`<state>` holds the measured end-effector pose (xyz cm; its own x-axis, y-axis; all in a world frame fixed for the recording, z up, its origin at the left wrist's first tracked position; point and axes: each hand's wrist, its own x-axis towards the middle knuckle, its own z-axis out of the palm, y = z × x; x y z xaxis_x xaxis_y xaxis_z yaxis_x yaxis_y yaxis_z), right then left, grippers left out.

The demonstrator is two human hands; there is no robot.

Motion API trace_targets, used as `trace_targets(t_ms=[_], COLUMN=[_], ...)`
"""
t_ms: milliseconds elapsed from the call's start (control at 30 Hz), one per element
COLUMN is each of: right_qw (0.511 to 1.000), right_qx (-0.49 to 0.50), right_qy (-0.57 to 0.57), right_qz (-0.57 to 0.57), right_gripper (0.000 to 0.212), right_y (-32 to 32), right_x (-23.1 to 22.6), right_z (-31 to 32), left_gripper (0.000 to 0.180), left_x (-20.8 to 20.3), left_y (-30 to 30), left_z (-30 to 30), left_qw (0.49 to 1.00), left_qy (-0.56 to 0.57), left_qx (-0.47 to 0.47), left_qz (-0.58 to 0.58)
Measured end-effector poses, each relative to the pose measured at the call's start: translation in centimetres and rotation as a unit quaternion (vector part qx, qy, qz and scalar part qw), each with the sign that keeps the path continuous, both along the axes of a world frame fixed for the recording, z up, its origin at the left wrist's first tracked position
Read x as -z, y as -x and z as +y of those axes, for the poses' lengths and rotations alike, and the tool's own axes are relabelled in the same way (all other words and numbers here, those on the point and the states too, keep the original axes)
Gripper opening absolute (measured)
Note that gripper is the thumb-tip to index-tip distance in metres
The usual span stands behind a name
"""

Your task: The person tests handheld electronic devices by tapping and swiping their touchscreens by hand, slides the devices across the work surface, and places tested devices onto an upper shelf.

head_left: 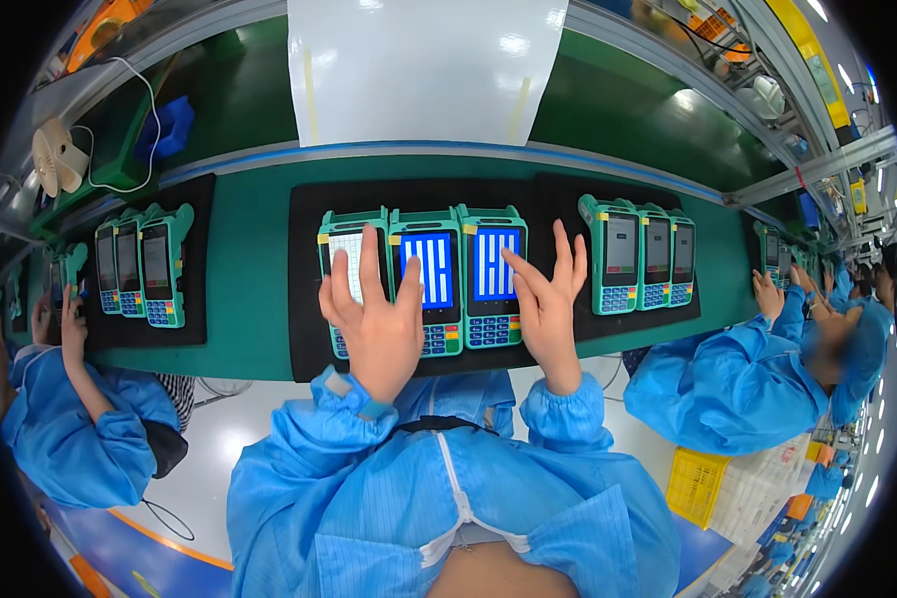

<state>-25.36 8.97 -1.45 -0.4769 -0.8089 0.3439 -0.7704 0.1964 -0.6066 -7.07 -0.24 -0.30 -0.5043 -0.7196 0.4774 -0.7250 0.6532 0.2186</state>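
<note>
Three green handheld payment terminals stand side by side in front of me on a black mat (304,289). The left terminal (350,245) has a pale grid on its screen, partly hidden by my fingers. Blue and white bars fill the screens of the middle terminal (431,274) and the right terminal (486,277). My left hand (377,324) is spread over the left and middle terminals, covering part of their keypads, fingertips at the screens. My right hand (550,304) has its fingers apart, its index fingertip at the right terminal's screen. Neither hand holds anything.
Three more terminals (655,261) stand to the right, and another three (157,261) to the left. Co-workers in blue smocks sit on both sides. A white sheet (424,70) hangs beyond the green bench (249,249). A small fan (60,157) is at the far left.
</note>
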Motion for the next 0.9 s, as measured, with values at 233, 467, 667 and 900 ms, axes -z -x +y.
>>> trace_targets(t_ms=[233,467,667,900], right_qw=[0.998,0.999,0.998,0.999], right_qx=[-0.011,0.011,-0.016,0.043], right_qy=[-0.061,0.0,-0.021,0.016], right_qz=[0.017,0.032,0.057,0.025], right_gripper=[0.027,0.028,0.029,0.028], right_y=[-1.5,-0.9,-3.0,-1.6], right_x=[-0.3,-0.1,-0.2,0.3], right_z=[3.6,1.0,-0.3,1.0], left_gripper=[0.03,0.028,0.03,0.027], left_x=[0.9,0.3,0.3,-0.2], left_y=[-3.4,-0.5,1.3,-3.1], left_z=[3.3,1.1,1.3,0.1], left_qw=[0.998,0.998,0.995,0.999], left_qy=[-0.022,-0.035,-0.038,-0.035], left_qx=[0.049,0.055,0.075,0.008], left_qz=[-0.039,0.016,0.053,0.034])
